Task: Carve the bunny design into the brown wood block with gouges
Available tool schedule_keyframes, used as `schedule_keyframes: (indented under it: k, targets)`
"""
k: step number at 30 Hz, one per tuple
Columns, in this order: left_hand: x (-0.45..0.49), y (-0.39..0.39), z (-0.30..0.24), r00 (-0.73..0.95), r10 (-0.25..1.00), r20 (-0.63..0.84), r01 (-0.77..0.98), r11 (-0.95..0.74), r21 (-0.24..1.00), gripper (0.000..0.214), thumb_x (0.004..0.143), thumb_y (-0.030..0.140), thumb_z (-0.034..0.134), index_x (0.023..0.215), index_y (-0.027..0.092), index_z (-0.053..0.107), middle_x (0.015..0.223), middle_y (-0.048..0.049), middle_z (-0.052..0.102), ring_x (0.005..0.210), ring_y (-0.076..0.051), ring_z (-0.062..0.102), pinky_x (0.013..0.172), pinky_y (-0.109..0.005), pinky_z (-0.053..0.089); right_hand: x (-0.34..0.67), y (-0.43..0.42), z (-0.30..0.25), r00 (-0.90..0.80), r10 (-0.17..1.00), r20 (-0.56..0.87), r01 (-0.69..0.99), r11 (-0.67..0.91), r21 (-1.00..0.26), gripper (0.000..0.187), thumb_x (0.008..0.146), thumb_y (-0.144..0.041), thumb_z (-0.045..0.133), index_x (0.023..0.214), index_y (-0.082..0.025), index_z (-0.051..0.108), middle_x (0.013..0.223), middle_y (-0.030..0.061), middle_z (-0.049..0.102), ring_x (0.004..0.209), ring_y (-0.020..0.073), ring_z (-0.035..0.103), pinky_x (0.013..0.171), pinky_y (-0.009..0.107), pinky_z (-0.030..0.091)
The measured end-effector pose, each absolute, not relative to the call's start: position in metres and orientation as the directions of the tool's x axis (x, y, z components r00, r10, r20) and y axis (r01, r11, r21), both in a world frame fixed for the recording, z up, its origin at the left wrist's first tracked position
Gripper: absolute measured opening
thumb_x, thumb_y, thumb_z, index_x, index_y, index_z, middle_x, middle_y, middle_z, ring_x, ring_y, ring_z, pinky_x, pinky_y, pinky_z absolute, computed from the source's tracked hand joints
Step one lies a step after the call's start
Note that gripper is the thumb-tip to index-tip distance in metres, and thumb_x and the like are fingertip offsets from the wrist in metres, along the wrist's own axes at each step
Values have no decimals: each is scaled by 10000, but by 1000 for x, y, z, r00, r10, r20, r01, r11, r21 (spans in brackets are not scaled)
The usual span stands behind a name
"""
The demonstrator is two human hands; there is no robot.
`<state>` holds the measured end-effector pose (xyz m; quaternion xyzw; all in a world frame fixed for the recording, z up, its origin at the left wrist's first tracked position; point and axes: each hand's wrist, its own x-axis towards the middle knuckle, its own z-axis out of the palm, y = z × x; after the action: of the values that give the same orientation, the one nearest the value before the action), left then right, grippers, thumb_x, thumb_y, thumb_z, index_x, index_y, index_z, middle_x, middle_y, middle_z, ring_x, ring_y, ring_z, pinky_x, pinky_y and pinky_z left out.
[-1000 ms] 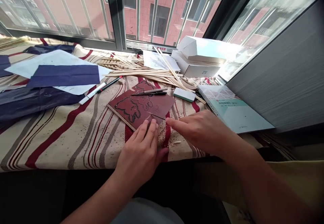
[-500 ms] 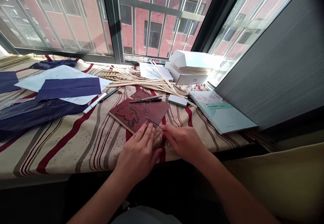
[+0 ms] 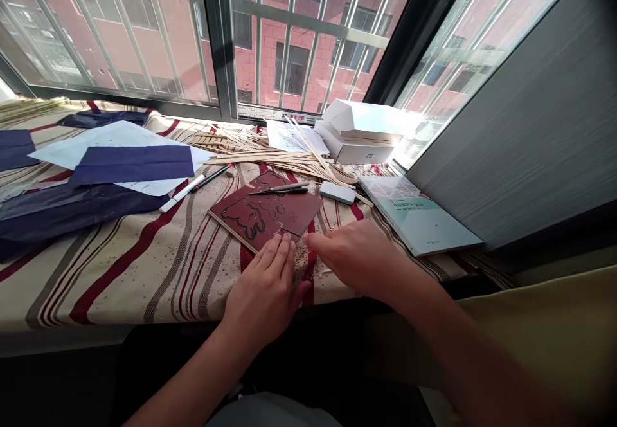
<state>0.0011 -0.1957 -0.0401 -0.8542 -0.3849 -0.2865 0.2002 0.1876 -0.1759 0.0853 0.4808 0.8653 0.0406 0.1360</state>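
Note:
A red-brown carving board (image 3: 289,211) with an animal outline cut into it lies on the striped cloth (image 3: 144,266). My left hand (image 3: 267,289) lies flat and open, its fingertips pressing the board's near corner. My right hand (image 3: 359,253) is just to its right, slightly smeared. Its fingers are held together and point left at that same corner, and whatever they pinch is too thin to make out. Two pen-like tools (image 3: 282,189) rest on the board's far edge. Wood shavings are scattered around the near corner.
Behind the board lie a heap of thin wooden strips (image 3: 270,154), a small pale block (image 3: 337,191), a teal book (image 3: 419,218) and a white box (image 3: 361,132). Dark blue sheets (image 3: 130,164), white paper and a marker (image 3: 182,193) lie at left. Barred windows run behind.
The view has tipped up a little. My right hand has drawn slightly right and toward the table edge. My left hand stays flat on the board's corner.

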Motion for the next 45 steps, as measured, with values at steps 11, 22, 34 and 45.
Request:
schedule_keyframes:
  k: [11, 22, 34, 45]
  targets:
    - [-3, -194, -40, 548, 526, 650, 746, -659, -95, 629, 1137, 385, 344, 1351, -46, 751, 1415, -222, 734, 1330, -342, 731, 1110, -446, 651, 173, -199, 18, -282, 959, 34, 959, 282, 5, 425, 1102, -183, 466, 1430, -205, 736, 1030, 88, 877, 902, 291, 844, 648, 365, 348]
    - [1, -197, -43, 535, 548, 643, 761, -644, -84, 599, 1143, 376, 367, 1371, -45, 728, 1406, -237, 729, 1342, -362, 703, 1119, -468, 618, 185, -199, 53, -357, 934, -9, 930, 357, 84, 362, 1053, -166, 541, 1310, -235, 786, 1040, 81, 881, 869, 284, 837, 625, 352, 300]
    - [-1, -195, -39, 553, 541, 633, 748, -658, -92, 609, 1133, 379, 375, 1343, -53, 749, 1378, -236, 744, 1312, -364, 715, 1103, -460, 631, 196, -189, 23, -329, 915, 235, 914, 371, -163, 288, 1077, -206, 551, 1210, -192, 806, 952, 70, 881, 797, 251, 836, 660, 322, 422]
    - [0, -195, -42, 519, 549, 655, 772, -630, -83, 631, 1154, 401, 346, 1339, -44, 754, 1378, -224, 748, 1314, -348, 719, 1112, -446, 608, 209, -98, 46, -471, 865, 170, 861, 493, -127, 349, 1085, -213, 576, 1368, -213, 781, 1304, 106, 825, 1217, 279, 740, 1015, 369, 522]
